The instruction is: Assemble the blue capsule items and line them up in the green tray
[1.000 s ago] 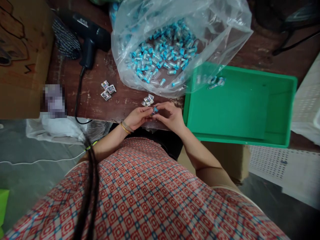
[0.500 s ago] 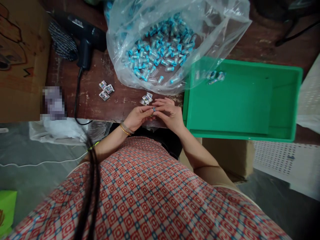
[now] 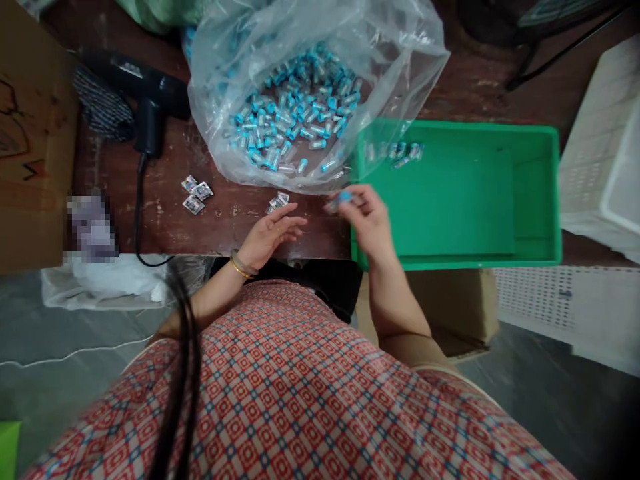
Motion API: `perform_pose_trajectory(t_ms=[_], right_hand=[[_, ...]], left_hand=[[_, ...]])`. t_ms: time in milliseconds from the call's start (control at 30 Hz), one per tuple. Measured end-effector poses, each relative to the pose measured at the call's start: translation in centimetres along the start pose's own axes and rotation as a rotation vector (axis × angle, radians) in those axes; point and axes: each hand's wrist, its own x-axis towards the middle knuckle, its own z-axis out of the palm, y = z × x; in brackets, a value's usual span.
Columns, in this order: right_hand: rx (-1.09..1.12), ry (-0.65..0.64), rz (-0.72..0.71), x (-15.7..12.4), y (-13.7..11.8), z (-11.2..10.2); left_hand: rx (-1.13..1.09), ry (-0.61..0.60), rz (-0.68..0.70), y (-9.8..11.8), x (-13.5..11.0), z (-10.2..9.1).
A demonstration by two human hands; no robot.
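With the left hand point(image 3: 267, 235) wide, the right hand point(image 3: 373, 223) pinches a blurred, blue-capped cylindrical vial point(image 3: 344, 197), long axis roughly eight-to-two o'clock, cap toward two.

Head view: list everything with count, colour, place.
table: one, maroon, middle
plastic bag: one, clear, on table
tubes: many, clear and blue, in bag
bin: one, green, right
small pieces: several, mixed, in bin
packets: two clusters, silvery, near edge
heat gun: one, black, left
cloth: one, dark, left
cardboard boxes: two, brown, left and below
baskets: two or more, white, right
shirt: one, red patterned, bottom
left hand: one, open, above table
right hand: one, holding blue item, by bin
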Motion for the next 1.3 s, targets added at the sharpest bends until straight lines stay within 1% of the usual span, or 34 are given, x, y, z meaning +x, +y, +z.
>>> perform_pose_trajectory(t_ms=[33,100,133,167,200,233,267,300,333,367,400,433,467,500,533,567,633,667,700,733,767,800,833,900,967,1000,1067,1133,1167,1267,1300], right_hand=[[-0.061,0.123,0.007,1.4,1.3,-3.2],[-0.184,0.394,0.042,4.6,4.3,-10.0],[-0.206,0.465,0.077,6.0,5.8,-13.3],[-0.246,0.489,0.110,7.4,7.1,-16.1],[-0.295,0.506,0.123,8.6,8.1,-18.4],[-0.324,0.504,0.128,9.6,8.7,-20.2],[-0.347,0.499,0.118,10.5,8.9,-21.4],[-0.360,0.498,0.100,11.3,8.5,-22.1],[-0.363,0.518,0.059,12.0,7.7,-22.3],[-0.368,0.566,-0.013,12.5,6.5,-22.0],[-0.371,0.627,-0.116,13.0,5.0,-21.1],[-0.370,0.680,-0.235,13.2,3.5,-19.7],[-0.364,0.700,-0.351,13.4,1.9,-17.5],[-0.359,0.662,-0.446,13.3,0.5,-14.7],[-0.360,0.545,-0.481,13.2,-0.6,-11.3],[-0.372,0.352,-0.452,13.0,-1.3,-7.6],[-0.495,-0.101,-0.343,13.0,-1.7,0.1],[-0.591,-0.264,-0.286,13.2,-1.5,3.4],[-0.711,-0.377,-0.221,13.8,-1.2,6.1],[-0.823,-0.394,-0.154,14.5,-0.8,7.9],[-0.911,-0.372,-0.100,15.5,-0.5,8.9],[-0.981,-0.312,-0.052,16.6,-0.2,9.1],[-1.033,-0.232,-0.005,17.9,-0.1,8.7],[-1.126,-0.118,0.090,20.2,-0.1,6.8],[-1.230,-0.087,0.172,22.2,-0.1,4.9],[-1.268,-0.095,0.195,23.0,0.0,4.2],[-1.303,-0.134,0.203,24.2,0.3,3.5],[-1.313,-0.151,0.211,25.1,0.7,3.2],[-1.322,-0.145,0.224,25.5,0.9,3.2],[-1.363,-0.092,0.252,26.7,1.6,3.4],[-1.376,-0.078,0.252,27.0,1.7,3.5]], left_hand=[[0.063,0.038,0.028,-0.1,-0.1,-0.8],[0.208,0.152,0.089,-0.3,-0.1,-2.9],[0.275,0.217,0.115,-0.4,-0.1,-3.9],[0.333,0.278,0.134,-0.6,-0.1,-4.9],[0.381,0.333,0.144,-0.8,0.0,-5.7],[0.421,0.373,0.147,-1.0,0.2,-6.3],[0.455,0.395,0.145,-1.3,0.4,-6.7],[0.485,0.400,0.142,-1.5,0.6,-6.9],[0.513,0.390,0.141,-1.8,0.8,-6.8],[0.539,0.372,0.145,-2.0,1.0,-6.7],[0.566,0.351,0.153,-2.2,1.2,-6.5],[0.596,0.333,0.161,-2.5,1.3,-6.3],[0.627,0.322,0.168,-2.6,1.5,-6.0],[0.658,0.316,0.174,-2.8,1.7,-5.8],[0.687,0.311,0.179,-2.9,1.8,-5.5],[0.711,0.304,0.185,-3.0,2.0,-5.2],[0.744,0.272,0.201,-3.0,2.5,-4.7],[0.759,0.248,0.211,-2.9,2.7,-4.4],[0.772,0.224,0.221,-2.7,2.8,-4.1],[0.784,0.203,0.231,-2.6,2.8,-3.9],[0.793,0.190,0.238,-2.5,2.7,-3.9],[0.798,0.185,0.240,-2.5,2.5,-3.9],[0.800,0.191,0.237,-2.5,2.2,-4.1],[0.806,0.225,0.215,-2.5,1.4,-4.7],[0.825,0.257,0.203,-2.4,0.8,-5.2],[0.839,0.264,0.214,-2.2,0.7,-5.4],[0.872,0.263,0.279,-1.4,1.0,-5.3],[0.930,0.257,0.377,-0.2,2.3,-4.7],[0.971,0.252,0.429,0.6,3.5,-4.3],[1.116,0.206,0.551,2.5,8.6,-3.0],[1.160,0.190,0.567,2.9,10.5,-2.7]])
